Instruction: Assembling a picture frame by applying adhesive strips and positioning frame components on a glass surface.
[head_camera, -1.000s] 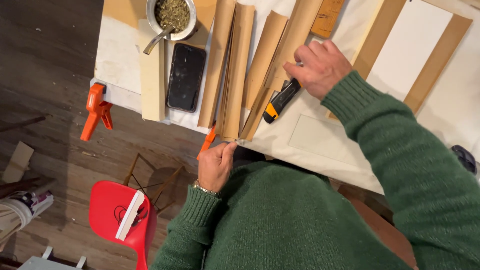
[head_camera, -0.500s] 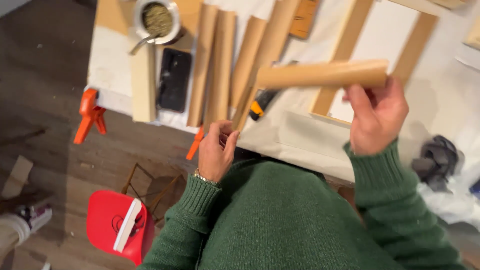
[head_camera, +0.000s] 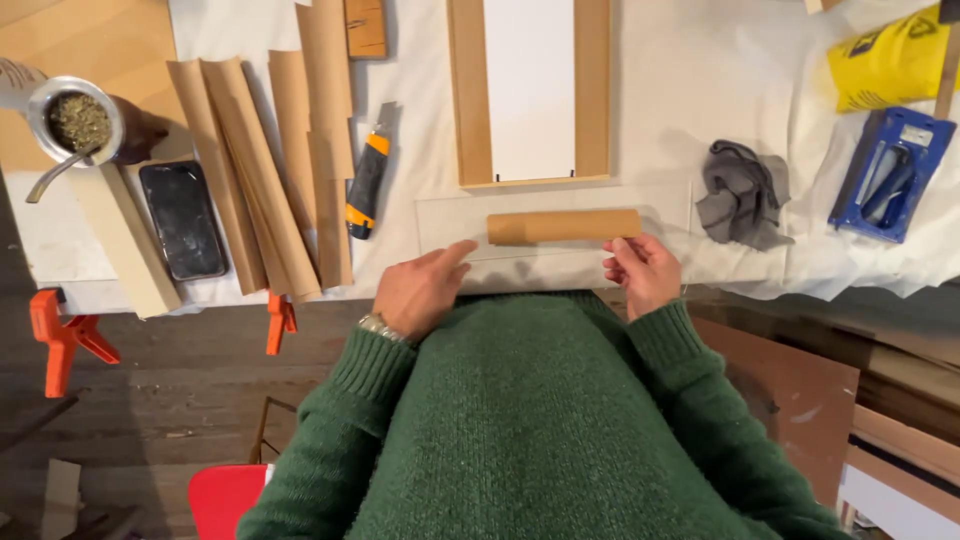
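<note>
Cardboard tube (head_camera: 563, 226), brown and lying crosswise, rests on a clear sheet (head_camera: 450, 215) on the white-covered table (head_camera: 700, 60), just in front of a wooden frame (head_camera: 468, 95) with a white panel inside. Right hand (head_camera: 642, 272) sits just below the tube's right end, fingers loosely curled, fingertips at or just short of the tube; it grips nothing. Left hand (head_camera: 420, 290) lies near the tube's left end, open, forefinger stretched toward it but apart from it, holding nothing. Left of the sheet lie a yellow-and-black utility knife (head_camera: 366, 180), several folded brown paper strips (head_camera: 260, 170), a dark phone (head_camera: 183, 219) and a metal cup (head_camera: 78, 120). A grey rag (head_camera: 742, 192) sits to the right.
</note>
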